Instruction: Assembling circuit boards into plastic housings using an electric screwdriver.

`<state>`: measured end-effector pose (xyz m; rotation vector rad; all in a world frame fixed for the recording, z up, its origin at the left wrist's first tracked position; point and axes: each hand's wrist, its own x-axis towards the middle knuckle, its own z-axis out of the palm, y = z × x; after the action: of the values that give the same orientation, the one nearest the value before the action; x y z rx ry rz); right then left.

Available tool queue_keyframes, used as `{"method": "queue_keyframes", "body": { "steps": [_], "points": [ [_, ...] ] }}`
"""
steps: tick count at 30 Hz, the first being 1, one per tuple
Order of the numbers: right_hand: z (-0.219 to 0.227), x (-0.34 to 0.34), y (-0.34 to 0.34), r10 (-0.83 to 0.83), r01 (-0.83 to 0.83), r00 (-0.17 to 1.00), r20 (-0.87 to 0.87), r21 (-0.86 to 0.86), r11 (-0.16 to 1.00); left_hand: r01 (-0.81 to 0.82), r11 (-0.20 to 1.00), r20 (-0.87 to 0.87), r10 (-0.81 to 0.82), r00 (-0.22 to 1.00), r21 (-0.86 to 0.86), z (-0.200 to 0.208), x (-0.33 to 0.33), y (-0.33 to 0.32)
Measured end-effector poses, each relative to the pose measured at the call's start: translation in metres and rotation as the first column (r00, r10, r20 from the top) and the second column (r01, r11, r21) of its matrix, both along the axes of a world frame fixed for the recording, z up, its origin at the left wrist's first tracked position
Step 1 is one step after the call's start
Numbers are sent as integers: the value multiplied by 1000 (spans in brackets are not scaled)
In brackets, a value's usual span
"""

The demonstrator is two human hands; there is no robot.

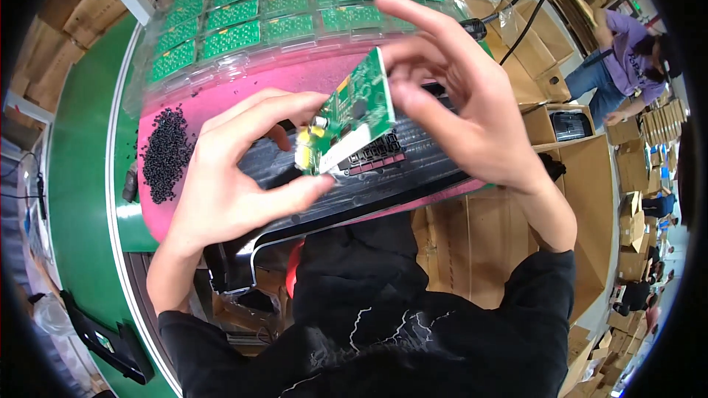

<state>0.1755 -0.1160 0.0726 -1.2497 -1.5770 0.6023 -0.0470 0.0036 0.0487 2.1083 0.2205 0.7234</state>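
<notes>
Head view only. I have the circuit board (359, 112) raised in the air over the black panel (424, 169), tilted, with its right edge higher than the end that carries a yellow component (304, 151). The left hand (221, 184) appears clamped on that end: thumb at the lower corner, fingertips at the upper left edge. The right hand (483, 118) has its index finger stretched up and away, while the thumb and curled fingers sit close by the board's right edge; they are blurred, and I cannot tell whether they pinch it or only stand beside it. The panel lies along the near edge of the pink mat (287, 70), a patterned section (375, 155) showing at its middle, below the board. By the mat's left edge I note a heap of small black pieces (166, 155), too fine to identify singly. Across the far edge stand clear trays (234, 65) bearing more green boards (234, 35). Step in hand, as I judge it: handling and orienting one board between both hands, not seated on anything. The next move, in my estimate, calls for a sure two-sided hold by the edges, the tilt taken out, and fingers kept off the raised parts. Main risk: a slip at the right edge.
</notes>
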Motion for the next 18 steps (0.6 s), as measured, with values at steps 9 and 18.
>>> {"method": "queue_keyframes", "body": {
  "steps": [9, 18],
  "points": [
    [-30, 16, -42, -149, 105, 985, -83, -398, 911, 71, 972, -233, -18, 972, 224, -15, 23, 0],
    [-88, 37, -39, -49, 118, 954, 294, -222, 968, 125, 977, -534, -15, 846, 171, -43, 34, -6]
  ]
}}
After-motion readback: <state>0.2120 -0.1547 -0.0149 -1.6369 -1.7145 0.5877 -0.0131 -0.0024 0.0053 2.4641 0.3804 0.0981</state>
